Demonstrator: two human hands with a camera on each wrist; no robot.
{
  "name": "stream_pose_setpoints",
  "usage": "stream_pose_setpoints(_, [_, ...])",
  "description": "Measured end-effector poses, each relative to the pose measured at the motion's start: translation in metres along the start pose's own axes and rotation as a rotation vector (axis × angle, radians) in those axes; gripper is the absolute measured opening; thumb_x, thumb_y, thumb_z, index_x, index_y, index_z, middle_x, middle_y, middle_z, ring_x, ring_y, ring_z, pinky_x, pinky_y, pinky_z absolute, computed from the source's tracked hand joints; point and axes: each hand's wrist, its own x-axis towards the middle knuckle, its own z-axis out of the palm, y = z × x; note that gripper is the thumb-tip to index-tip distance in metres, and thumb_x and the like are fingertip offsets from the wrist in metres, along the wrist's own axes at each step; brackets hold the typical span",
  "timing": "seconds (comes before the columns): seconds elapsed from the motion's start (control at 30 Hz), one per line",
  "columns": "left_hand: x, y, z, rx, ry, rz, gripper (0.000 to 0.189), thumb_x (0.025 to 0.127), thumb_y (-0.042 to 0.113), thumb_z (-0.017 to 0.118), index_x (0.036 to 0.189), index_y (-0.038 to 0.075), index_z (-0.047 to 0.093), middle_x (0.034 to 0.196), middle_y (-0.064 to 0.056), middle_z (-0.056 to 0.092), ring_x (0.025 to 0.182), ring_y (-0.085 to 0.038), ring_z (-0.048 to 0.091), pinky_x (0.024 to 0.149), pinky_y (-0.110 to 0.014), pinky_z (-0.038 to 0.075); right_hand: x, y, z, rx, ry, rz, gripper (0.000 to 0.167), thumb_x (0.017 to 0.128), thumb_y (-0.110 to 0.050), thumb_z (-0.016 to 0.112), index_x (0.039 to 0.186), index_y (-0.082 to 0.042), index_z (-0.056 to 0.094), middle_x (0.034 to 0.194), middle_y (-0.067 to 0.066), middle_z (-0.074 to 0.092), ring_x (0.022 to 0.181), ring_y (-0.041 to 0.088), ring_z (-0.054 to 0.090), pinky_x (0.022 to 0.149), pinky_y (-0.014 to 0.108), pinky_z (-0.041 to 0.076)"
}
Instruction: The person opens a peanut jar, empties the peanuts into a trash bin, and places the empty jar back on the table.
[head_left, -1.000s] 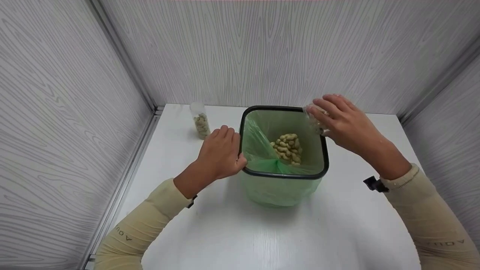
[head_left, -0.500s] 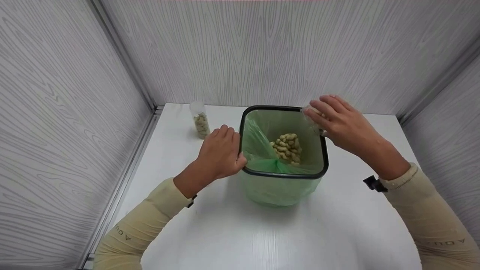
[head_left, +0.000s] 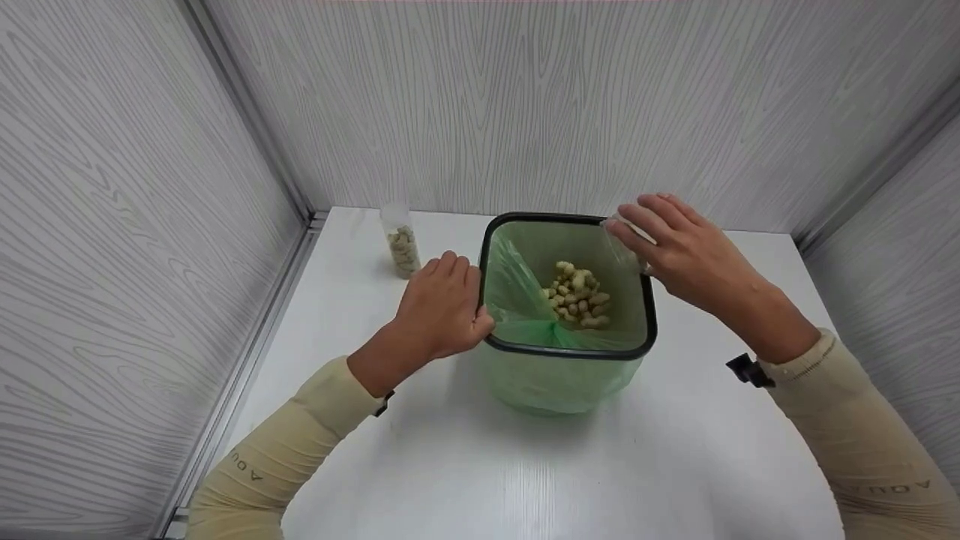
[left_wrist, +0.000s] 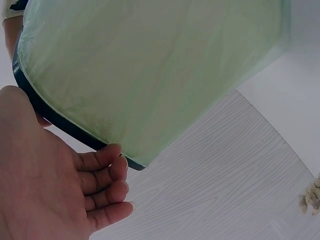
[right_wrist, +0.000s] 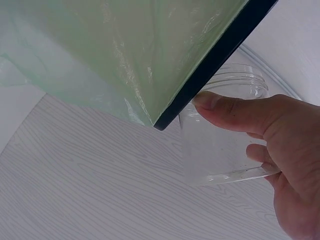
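Note:
A trash bin with a black rim (head_left: 570,352) and a translucent green liner bag (head_left: 555,382) stands on the white table. Inside it lies a pile of unshelled peanuts (head_left: 577,296). My left hand (head_left: 442,307) grips the rim at the near left; in the left wrist view its fingertips (left_wrist: 114,150) touch the black edge. My right hand (head_left: 694,251) holds a clear screw-neck jar (right_wrist: 220,145) at the right rim. The right wrist view shows no peanuts in the jar. In the head view, the fingers hide most of it.
A second clear jar (head_left: 400,244), partly filled with peanuts, stands upright on the table (head_left: 337,315) behind my left hand. Grey wood-grain panels (head_left: 480,105) enclose the back and both sides.
The peanuts in the bin have shifted and spread, and the pile looks different. My right hand with the jar has moved slightly. My left hand stays on the rim.

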Motion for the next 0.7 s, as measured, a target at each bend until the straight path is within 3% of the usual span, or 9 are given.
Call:
stream_pose_setpoints(0.23, [0.0021,-0.0006,-0.0007,-0.013,-0.002,-0.003,0.044,0.097,0.038,0.041,0.109,-0.001,0.058,0.104,-0.015,0.061,0.097,-0.030,0.052,0.091,-0.044,0.049,-0.0002,0.0008,-0.0013,-0.014,-0.025,0.009,0.088,0.069,-0.006,0.096,0.147,-0.004,0.055,0.144,0.022,0.057,0.134,0.042,0.053,0.115,0.054,0.046])
stream_pose_setpoints(0.47, [0.0014,-0.0001,-0.0007,-0.022,-0.011,-0.009,0.044,0.096,0.038,0.039,0.109,0.000,0.058,0.104,-0.015,0.060,0.098,-0.030,0.052,0.092,-0.043,0.049,-0.0018,0.0020,0.0008,0.009,0.001,0.016,0.078,0.076,-0.002,0.090,0.146,-0.004,0.056,0.143,0.022,0.058,0.134,0.043,0.054,0.115,0.055,0.045])
stream_pose_setpoints(0.7, [0.0016,-0.0011,-0.0003,-0.008,0.013,0.004,0.039,0.097,0.035,0.040,0.105,0.001,0.057,0.101,-0.015,0.059,0.092,-0.029,0.049,0.088,-0.042,0.047,-0.0004,0.0053,-0.0010,0.004,0.054,0.004,0.077,0.074,0.001,0.088,0.144,-0.003,0.057,0.141,0.023,0.060,0.130,0.043,0.057,0.111,0.056,0.049])
